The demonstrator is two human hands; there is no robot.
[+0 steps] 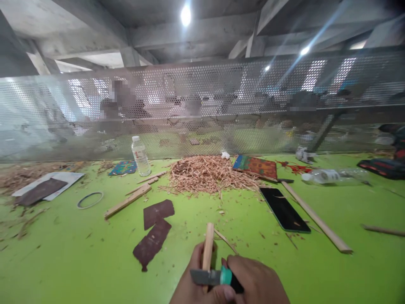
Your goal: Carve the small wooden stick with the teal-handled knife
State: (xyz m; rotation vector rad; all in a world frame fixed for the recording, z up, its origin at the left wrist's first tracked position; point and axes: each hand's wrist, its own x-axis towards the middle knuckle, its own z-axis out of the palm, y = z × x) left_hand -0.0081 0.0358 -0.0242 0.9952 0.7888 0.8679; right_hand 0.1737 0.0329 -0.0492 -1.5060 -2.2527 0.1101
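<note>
At the bottom centre my left hand is closed around a pale wooden stick, which points away from me. My right hand grips a utility knife with a green collar and dark handle. Its grey blade lies across the stick, near the lower end. A thin wood shaving rests just right of the stick's top. Two pieces of brown sandpaper lie on the green table to the left of my hands.
Wood shavings are heaped mid-table. Around them are a water bottle, a carved wood piece, a phone, a hammer, a lying bottle and a power tool. A perforated metal screen stands behind.
</note>
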